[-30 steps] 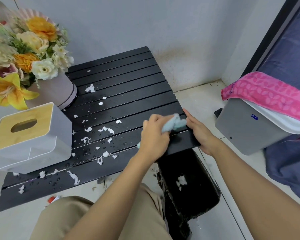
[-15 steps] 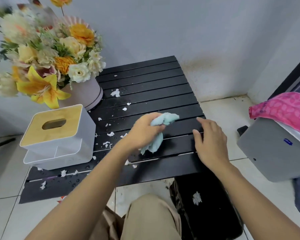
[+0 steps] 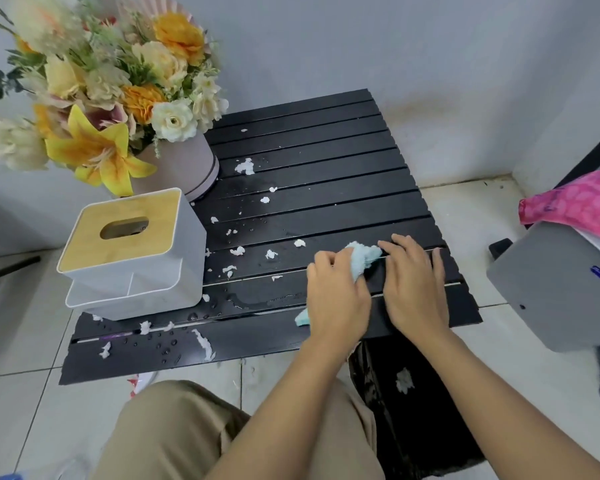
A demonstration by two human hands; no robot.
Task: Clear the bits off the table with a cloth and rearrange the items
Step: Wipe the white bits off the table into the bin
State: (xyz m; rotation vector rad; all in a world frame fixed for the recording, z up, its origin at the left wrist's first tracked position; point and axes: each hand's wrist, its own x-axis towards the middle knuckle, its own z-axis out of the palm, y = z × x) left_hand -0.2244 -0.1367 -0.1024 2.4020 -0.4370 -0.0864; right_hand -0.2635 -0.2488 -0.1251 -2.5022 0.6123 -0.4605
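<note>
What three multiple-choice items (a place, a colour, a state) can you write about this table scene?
1. Where does the tissue box stand?
A) on the floor
B) on the table, before the flower pot
C) on a chair

2. What colour is the cloth?
A) pink
B) black
C) light blue

3. What is the left hand doing?
A) gripping the cloth
B) lying flat and empty
C) lifting the tissue box

1 B: it sits on the slats by the pot.
2 C: its fabric is pale blue.
3 A: its fingers curl round the cloth.
</note>
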